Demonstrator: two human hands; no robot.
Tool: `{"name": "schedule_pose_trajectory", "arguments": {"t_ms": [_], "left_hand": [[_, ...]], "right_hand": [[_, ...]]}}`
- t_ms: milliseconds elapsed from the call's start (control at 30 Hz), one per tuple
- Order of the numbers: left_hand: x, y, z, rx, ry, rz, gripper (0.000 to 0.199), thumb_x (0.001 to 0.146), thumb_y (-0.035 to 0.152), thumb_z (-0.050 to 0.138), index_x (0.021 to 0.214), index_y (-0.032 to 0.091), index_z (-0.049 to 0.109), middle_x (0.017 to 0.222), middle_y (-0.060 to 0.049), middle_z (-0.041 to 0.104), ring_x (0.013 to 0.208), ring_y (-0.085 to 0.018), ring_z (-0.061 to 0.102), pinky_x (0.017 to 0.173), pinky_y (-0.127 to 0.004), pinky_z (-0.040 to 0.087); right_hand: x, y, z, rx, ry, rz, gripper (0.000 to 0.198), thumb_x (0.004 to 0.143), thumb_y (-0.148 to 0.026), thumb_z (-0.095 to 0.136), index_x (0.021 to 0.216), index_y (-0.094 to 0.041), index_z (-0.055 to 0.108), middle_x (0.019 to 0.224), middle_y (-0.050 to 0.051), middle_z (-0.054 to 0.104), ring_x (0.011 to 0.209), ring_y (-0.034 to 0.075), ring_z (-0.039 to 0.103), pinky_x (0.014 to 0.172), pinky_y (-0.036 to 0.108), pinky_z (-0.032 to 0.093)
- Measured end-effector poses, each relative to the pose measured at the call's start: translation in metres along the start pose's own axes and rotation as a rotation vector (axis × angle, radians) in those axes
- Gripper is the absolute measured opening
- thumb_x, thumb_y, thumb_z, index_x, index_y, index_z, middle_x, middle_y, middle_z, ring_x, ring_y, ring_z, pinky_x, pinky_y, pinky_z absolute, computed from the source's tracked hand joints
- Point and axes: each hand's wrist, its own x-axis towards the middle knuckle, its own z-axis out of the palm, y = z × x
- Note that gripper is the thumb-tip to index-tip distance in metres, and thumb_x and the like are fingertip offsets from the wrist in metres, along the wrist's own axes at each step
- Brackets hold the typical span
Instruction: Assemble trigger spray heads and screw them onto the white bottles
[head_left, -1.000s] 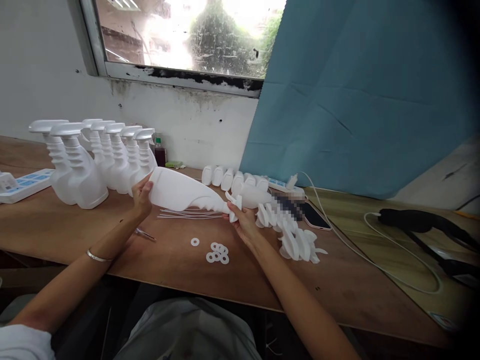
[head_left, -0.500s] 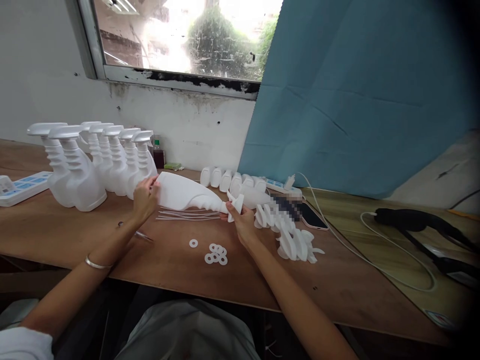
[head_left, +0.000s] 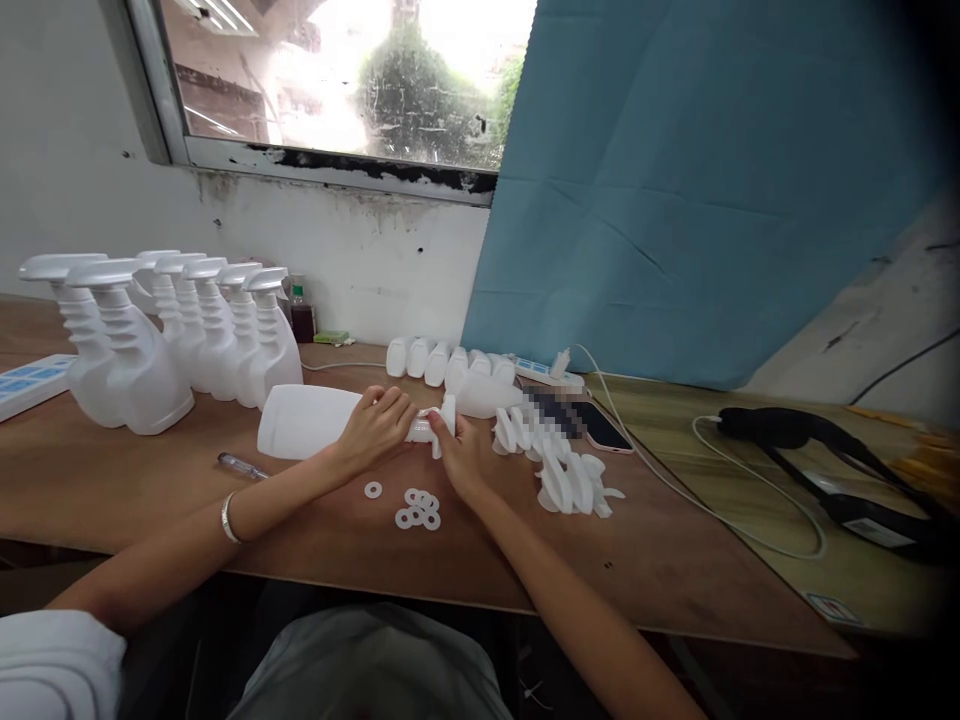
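Observation:
A white plastic spray bottle [head_left: 307, 420] lies sideways above the table, its base toward the left. My left hand [head_left: 379, 425] is closed around its ribbed neck, which the fingers partly hide. At the neck's right end is a white piece that looks like a trigger spray head [head_left: 446, 420], and my right hand [head_left: 461, 455] is closed on it with the thumb laid along it. Just in front of my hands, several flat white ring washers [head_left: 417, 508] lie in a cluster, with a single washer [head_left: 373, 490] to their left.
Several upright spray bottles [head_left: 150, 370] stand at the left. Loose white plastic parts [head_left: 562, 470] and a phone [head_left: 604, 428] lie at the right, with white pieces [head_left: 437, 365] in a row behind. A screwdriver [head_left: 240, 464] lies at the front left; a white cable [head_left: 675, 495] runs rightward.
My left hand has moved right from the bottle's base to its neck. The bottle has come lower and lies more level. My right hand stays at the spray head.

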Motion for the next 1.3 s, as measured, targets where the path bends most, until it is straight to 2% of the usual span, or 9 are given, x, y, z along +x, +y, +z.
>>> {"name": "schedule_pose_trajectory", "arguments": {"t_ms": [133, 300, 467, 600, 700, 800, 933, 1067, 1300], "left_hand": [[-0.008, -0.002, -0.01, 0.001, 0.007, -0.017, 0.024, 0.081, 0.026, 0.05, 0.101, 0.014, 0.057, 0.096, -0.011, 0.064, 0.084, -0.023, 0.056, 0.073, -0.037, 0.033], [-0.036, -0.002, -0.024, 0.059, -0.032, -0.111, 0.05, 0.081, 0.012, 0.045, 0.129, 0.024, 0.04, 0.133, -0.012, 0.044, 0.117, -0.026, 0.045, 0.091, -0.044, 0.026], [-0.078, -0.028, -0.034, 0.208, 0.035, -0.22, 0.054, 0.08, 0.009, 0.043, 0.132, 0.024, 0.038, 0.123, -0.016, 0.053, 0.112, -0.028, 0.05, 0.087, -0.042, 0.033], [-0.098, -0.053, -0.042, 0.129, 0.045, -0.222, 0.047, 0.083, 0.021, 0.045, 0.129, 0.02, 0.04, 0.117, -0.015, 0.055, 0.11, -0.027, 0.051, 0.092, -0.039, 0.036], [-0.113, -0.068, -0.049, 0.076, -0.001, -0.437, 0.044, 0.085, 0.03, 0.044, 0.127, 0.016, 0.04, 0.119, -0.013, 0.055, 0.111, -0.026, 0.051, 0.094, -0.036, 0.037], [-0.131, -0.082, -0.059, 0.087, -0.067, -0.791, 0.046, 0.085, 0.039, 0.044, 0.125, 0.017, 0.04, 0.115, -0.01, 0.058, 0.101, -0.026, 0.057, 0.082, -0.033, 0.044], [-0.157, -0.101, -0.071, 0.101, -0.259, -1.178, 0.056, 0.079, 0.053, 0.047, 0.118, 0.014, 0.045, 0.093, -0.01, 0.066, 0.083, -0.031, 0.062, 0.064, -0.032, 0.045], [-0.176, -0.115, -0.071, 0.134, -0.293, -1.297, 0.056, 0.077, 0.052, 0.05, 0.114, 0.01, 0.047, 0.092, -0.013, 0.065, 0.083, -0.031, 0.062, 0.062, -0.03, 0.045], [-0.193, -0.139, -0.061, 0.221, -0.321, -1.321, 0.053, 0.075, 0.053, 0.051, 0.104, 0.009, 0.049, 0.098, -0.015, 0.06, 0.089, -0.03, 0.057, 0.068, -0.03, 0.042]], "right_hand": [[-0.003, 0.0, 0.007, 0.021, -0.023, -0.006, 0.032, 0.072, -0.047, 0.057, 0.064, -0.016, 0.057, 0.057, -0.004, 0.049, 0.055, 0.011, 0.043, 0.052, 0.022, 0.034], [-0.001, -0.003, 0.004, 0.079, -0.005, 0.037, 0.033, 0.072, -0.048, 0.058, 0.069, -0.016, 0.061, 0.059, -0.002, 0.053, 0.056, 0.012, 0.047, 0.052, 0.023, 0.037], [0.004, -0.005, -0.003, 0.188, 0.011, 0.138, 0.037, 0.071, -0.053, 0.057, 0.075, -0.016, 0.064, 0.065, 0.002, 0.062, 0.054, 0.015, 0.054, 0.051, 0.027, 0.044], [0.005, -0.002, 0.0, 0.289, -0.076, 0.196, 0.049, 0.075, -0.061, 0.044, 0.081, -0.016, 0.063, 0.064, 0.004, 0.065, 0.054, 0.017, 0.059, 0.049, 0.028, 0.047], [0.007, -0.001, -0.001, 0.333, -0.114, 0.226, 0.052, 0.077, -0.061, 0.038, 0.092, -0.016, 0.059, 0.062, 0.004, 0.066, 0.052, 0.016, 0.061, 0.048, 0.026, 0.048], [0.01, -0.001, -0.005, 0.347, -0.092, 0.241, 0.044, 0.076, -0.055, 0.043, 0.092, -0.016, 0.055, 0.059, 0.003, 0.066, 0.047, 0.014, 0.06, 0.045, 0.023, 0.046], [0.011, 0.004, -0.006, 0.328, -0.067, 0.235, 0.034, 0.075, -0.049, 0.047, 0.087, -0.017, 0.051, 0.055, 0.0, 0.064, 0.042, 0.012, 0.057, 0.042, 0.02, 0.044], [0.01, 0.01, -0.002, 0.253, -0.116, 0.227, 0.031, 0.074, -0.045, 0.048, 0.086, -0.017, 0.05, 0.054, 0.0, 0.063, 0.04, 0.011, 0.056, 0.04, 0.02, 0.043], [0.01, 0.016, -0.001, -0.026, -0.148, 0.152, 0.028, 0.077, -0.042, 0.041, 0.089, -0.017, 0.047, 0.06, 0.002, 0.064, 0.042, 0.013, 0.057, 0.043, 0.023, 0.044]]}}
